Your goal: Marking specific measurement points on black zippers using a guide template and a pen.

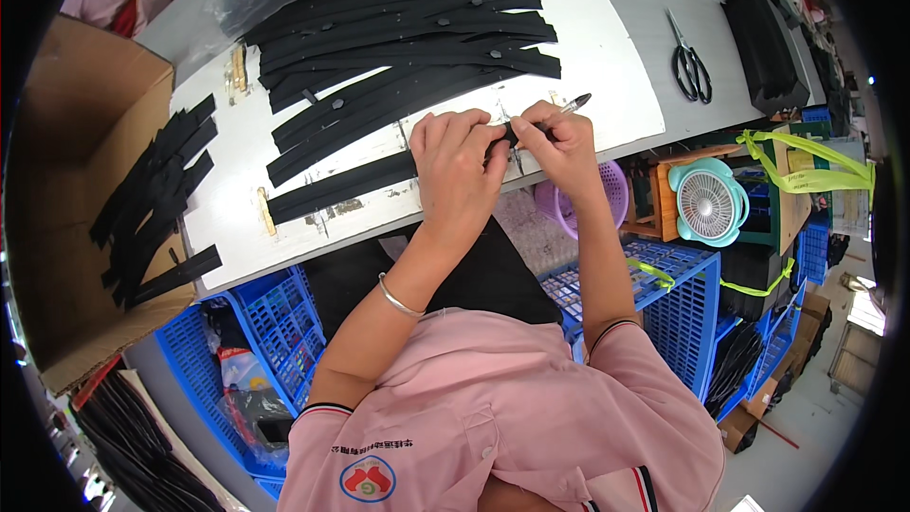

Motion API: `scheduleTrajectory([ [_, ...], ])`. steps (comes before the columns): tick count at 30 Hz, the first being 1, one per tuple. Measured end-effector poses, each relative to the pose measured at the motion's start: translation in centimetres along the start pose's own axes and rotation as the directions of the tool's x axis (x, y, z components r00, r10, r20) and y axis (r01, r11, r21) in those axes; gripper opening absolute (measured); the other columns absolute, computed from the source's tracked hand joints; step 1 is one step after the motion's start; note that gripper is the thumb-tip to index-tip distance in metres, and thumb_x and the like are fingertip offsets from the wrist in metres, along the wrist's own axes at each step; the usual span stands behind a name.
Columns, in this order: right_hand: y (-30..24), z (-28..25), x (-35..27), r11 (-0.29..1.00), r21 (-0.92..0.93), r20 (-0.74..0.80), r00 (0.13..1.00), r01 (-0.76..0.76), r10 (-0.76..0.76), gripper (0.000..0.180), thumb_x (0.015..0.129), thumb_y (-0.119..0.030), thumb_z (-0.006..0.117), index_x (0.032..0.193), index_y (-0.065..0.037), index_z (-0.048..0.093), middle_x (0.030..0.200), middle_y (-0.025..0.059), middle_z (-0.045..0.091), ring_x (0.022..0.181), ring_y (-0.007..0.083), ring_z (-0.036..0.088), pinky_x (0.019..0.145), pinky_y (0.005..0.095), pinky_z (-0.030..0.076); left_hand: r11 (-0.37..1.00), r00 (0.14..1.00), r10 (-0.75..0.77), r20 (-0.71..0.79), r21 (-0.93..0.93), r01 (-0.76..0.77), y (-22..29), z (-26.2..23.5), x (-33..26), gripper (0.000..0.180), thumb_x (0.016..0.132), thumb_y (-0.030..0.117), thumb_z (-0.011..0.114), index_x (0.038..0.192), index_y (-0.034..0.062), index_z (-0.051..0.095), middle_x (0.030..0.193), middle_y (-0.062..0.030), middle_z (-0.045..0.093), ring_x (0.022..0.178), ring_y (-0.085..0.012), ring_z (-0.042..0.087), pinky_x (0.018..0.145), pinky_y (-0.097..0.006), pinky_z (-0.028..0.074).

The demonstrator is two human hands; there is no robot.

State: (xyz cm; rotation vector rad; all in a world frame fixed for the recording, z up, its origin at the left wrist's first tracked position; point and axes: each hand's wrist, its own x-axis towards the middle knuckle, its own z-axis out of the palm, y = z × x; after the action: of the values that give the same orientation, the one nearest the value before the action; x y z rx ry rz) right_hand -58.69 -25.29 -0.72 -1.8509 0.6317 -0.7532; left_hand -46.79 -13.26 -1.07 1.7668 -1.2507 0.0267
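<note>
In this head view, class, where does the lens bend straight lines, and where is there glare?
Head view: the white board's edges curve toward the rim; corners go black; bright glare burns out the floor at right; both hands, left hand and right hand, look sharp.

Both bare forearms rise from the lower middle of the view, out of short pink sleeves, and converge at the near edge of the white worktop [607, 66]. The left hand [455, 166] lies palm down, back of the hand up, fingers curled forward and pressed flat, a thin silver bangle [398, 299] around its forearm. The right hand [559, 142] sits just beside it, nearly touching, fingers bent in a pinch with the thumb tucked toward the left hand's fingertips. Both wrists are slightly bent, elbows spread apart.
</note>
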Motion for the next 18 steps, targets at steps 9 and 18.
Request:
scheduleTrajectory([
  [9,0.0,1.0,0.6,0.933,-0.285,-0.008,0.973,0.220,-0.232,0.017,0.089,-0.011,0.075,0.076,0.000,0.071,0.069,0.0056,0.070,0.056,0.0210,0.061,0.056,0.0306,0.045,1.000,1.000,-0.007,-0.013,0.004,0.007,-0.5,-0.4,-0.2,0.015,0.080,0.011,0.078,0.093,0.0055,0.073,0.108,-0.0046,0.068,0.106,-0.0262,0.060,0.111,-0.050,0.037],
  [18,0.8,-1.0,-1.0,0.999,0.054,-0.139,0.990,-0.003,0.011,0.012,0.097,-0.005,0.068,0.086,0.000,0.069,0.075,0.0007,0.065,0.064,0.0061,0.058,0.060,0.0221,0.044,0.972,0.989,-0.054,0.136,0.234,0.021,-2.4,-4.4,-2.4,0.051,0.091,-0.005,0.060,0.140,0.0100,0.063,0.156,-0.0148,0.047,0.148,-0.0367,0.038,0.121,-0.066,0.013],
])
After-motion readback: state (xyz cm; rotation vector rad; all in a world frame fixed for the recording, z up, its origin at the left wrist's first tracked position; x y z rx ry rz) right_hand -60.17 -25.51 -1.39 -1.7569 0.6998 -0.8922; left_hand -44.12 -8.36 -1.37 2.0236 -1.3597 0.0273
